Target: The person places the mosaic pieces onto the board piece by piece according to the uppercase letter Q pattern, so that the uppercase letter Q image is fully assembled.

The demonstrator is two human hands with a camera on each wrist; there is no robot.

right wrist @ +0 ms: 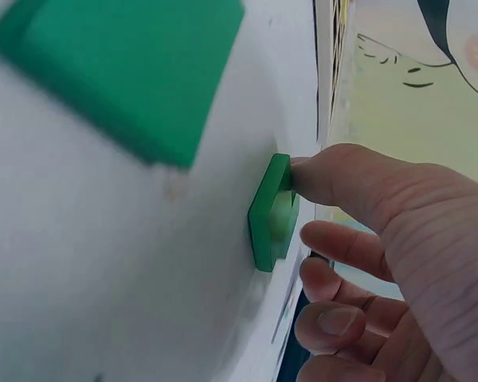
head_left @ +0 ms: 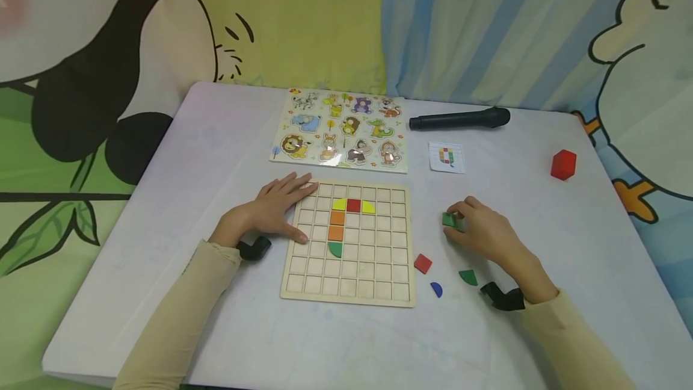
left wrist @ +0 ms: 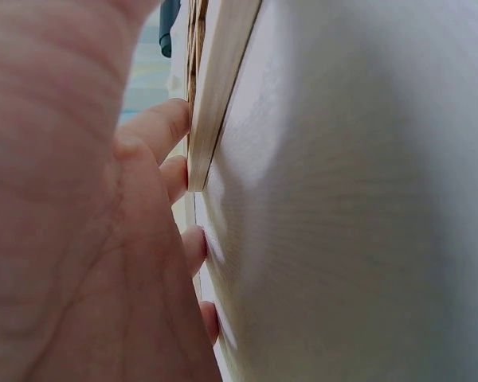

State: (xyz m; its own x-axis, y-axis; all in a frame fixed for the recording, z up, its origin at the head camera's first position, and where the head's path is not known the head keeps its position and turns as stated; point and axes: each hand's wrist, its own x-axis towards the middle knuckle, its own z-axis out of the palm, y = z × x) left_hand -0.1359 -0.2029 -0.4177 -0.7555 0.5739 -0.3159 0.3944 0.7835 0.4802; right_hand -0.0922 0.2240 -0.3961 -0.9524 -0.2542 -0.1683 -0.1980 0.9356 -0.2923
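A wooden grid board (head_left: pixel 314 291) lies on the table with yellow, red, orange and green tiles (head_left: pixel 337 225) set in some of its squares. My left hand (head_left: pixel 276 206) rests spread over the board's left edge, with the thumb on its rim (left wrist: pixel 211 103). To the board's right, my right hand (head_left: pixel 482 230) has its thumb and fingers curled round green square tiles (head_left: pixel 448 219) on the table. In the right wrist view the thumb touches one green tile (right wrist: pixel 269 215). A green quarter-round tile (head_left: pixel 468 277), a red square tile (head_left: pixel 423 263) and a blue half-round tile (head_left: pixel 436 289) lie nearby.
Behind the board lies an animal picture puzzle (head_left: pixel 341 131). A small pattern card (head_left: pixel 446 157) and a black microphone (head_left: pixel 460 118) are to its right. A red block (head_left: pixel 563 165) stands near the right edge of the white table (head_left: pixel 227 342). Printed curtains hang behind.
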